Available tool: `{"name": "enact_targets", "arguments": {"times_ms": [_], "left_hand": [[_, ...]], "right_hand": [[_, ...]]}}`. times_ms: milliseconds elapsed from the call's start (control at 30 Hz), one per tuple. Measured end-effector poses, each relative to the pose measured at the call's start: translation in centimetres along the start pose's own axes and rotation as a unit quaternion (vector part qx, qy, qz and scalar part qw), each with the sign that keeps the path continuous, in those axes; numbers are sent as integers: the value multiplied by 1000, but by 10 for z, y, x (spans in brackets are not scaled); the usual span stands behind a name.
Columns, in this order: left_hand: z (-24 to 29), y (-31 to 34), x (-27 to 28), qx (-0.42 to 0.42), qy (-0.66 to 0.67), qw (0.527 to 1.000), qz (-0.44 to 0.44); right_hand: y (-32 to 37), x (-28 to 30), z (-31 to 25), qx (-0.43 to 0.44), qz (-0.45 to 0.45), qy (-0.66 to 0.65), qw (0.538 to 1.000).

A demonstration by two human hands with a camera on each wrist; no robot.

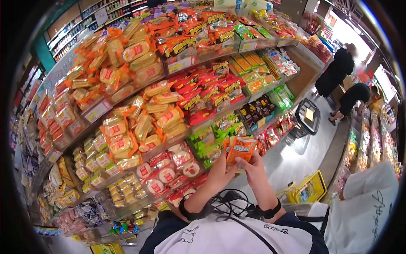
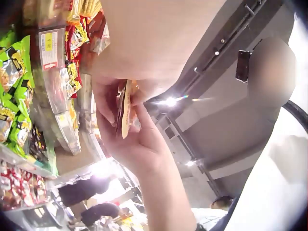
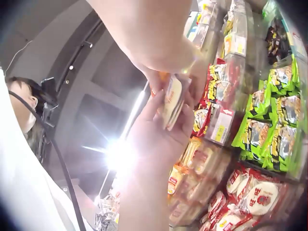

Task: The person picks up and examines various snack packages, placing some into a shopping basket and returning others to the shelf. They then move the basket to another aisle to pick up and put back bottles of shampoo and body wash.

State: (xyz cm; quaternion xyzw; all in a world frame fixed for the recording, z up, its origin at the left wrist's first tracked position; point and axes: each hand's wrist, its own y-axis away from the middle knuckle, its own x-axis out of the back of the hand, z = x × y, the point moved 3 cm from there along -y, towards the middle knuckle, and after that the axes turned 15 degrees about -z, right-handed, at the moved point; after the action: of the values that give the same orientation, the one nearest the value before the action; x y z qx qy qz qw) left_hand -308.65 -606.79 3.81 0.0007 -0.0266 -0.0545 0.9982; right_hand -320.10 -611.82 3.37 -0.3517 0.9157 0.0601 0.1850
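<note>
Both hands pinch the orange snack packets [image 1: 240, 149] in front of the chest: the left hand [image 1: 220, 171] curls its fingers on the lower left edge, the right hand [image 1: 253, 168] on the lower right. We judge the packets light, soft and a little slippery, with contents that may crush, so we would take them by the sealed edges. The green packets [image 1: 203, 142] on the shelf lie just behind; open room is over the aisle floor [image 1: 292, 163], near the yellow basket [image 1: 306, 190]

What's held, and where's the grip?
Orange packs, held by both the left hand and right hand; the grip is at their lower end.
</note>
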Motion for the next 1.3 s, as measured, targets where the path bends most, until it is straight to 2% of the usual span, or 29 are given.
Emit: {"name": "enact_targets", "arguments": {"times_ms": [33, 67, 133, 167, 267, 367, 400, 433, 467, 500, 533, 567, 633, 700, 800, 900, 1000, 1033, 1100, 1133, 1233, 1300], "left_hand": [[4, -9, 1, 17, -43, 999, 8], [-1, -21, 4, 11, -141, 989, 39], [-14, -45, 6, 2, -330, 937, 111], [-10, -55, 7, -35, -325, 934, 144], [11, -91, 2, -47, -387, 897, 208], [32, -133, -4, -98, -337, 910, 221], [44, -145, -5, -117, -331, 909, 226], [52, -154, -8, -106, -343, 903, 237], [57, -161, -10, -96, -357, 899, 237], [61, -167, -13, -84, -367, 895, 237], [63, -171, -18, -73, -374, 893, 238], [65, -172, -24, -67, -358, 897, 251], [59, -171, -31, -56, -336, 903, 263], [56, -165, -36, -41, -320, 905, 278], [53, -155, -38, -9, -313, 895, 317], [55, -146, -36, 19, -297, 882, 365], [56, -141, -32, 22, -300, 867, 396], [55, -140, -32, 17, -298, 866, 401], [54, -137, -32, 17, -285, 864, 414], [55, -136, -33, 22, -275, 864, 422], [57, -134, -36, 21, -258, 859, 441], [55, -131, -36, 23, -262, 852, 454]], "right_hand": [[-10, 6, -2, 11, -11, 1, 1000], [-21, 14, -2, 17, -20, 4, 1000], [-46, 33, -3, 27, -48, 13, 998], [-59, 44, -5, 31, -62, 40, 997], [-97, 75, -23, 45, -97, 39, 994], [-137, 108, -79, 119, -155, -37, 980], [-153, 123, -105, 181, -91, 32, 979], [-176, 141, -132, 229, -94, 19, 969], [-204, 155, -161, 282, -140, -26, 949], [-224, 179, -190, 298, -82, 45, 950], [-259, 210, -215, 368, -43, 128, 920], [-278, 210, -250, 391, -29, 151, 907], [-355, 245, -287, 333, -42, 187, 923], [-421, 261, -304, 185, -23, 242, 952], [-499, 268, -278, 183, -108, 164, 963], [-524, 267, -264, 231, -7, 355, 906], [-512, 259, -288, 187, 80, 532, 822], [-504, 255, -299, 179, 68, 497, 846], [-531, 275, -308, 245, 10, 319, 915], [-544, 288, -314, 272, -19, 225, 935], [-566, 310, -337, 302, 44, 310, 901], [-581, 309, -336, 301, 27, 245, 921]]}}
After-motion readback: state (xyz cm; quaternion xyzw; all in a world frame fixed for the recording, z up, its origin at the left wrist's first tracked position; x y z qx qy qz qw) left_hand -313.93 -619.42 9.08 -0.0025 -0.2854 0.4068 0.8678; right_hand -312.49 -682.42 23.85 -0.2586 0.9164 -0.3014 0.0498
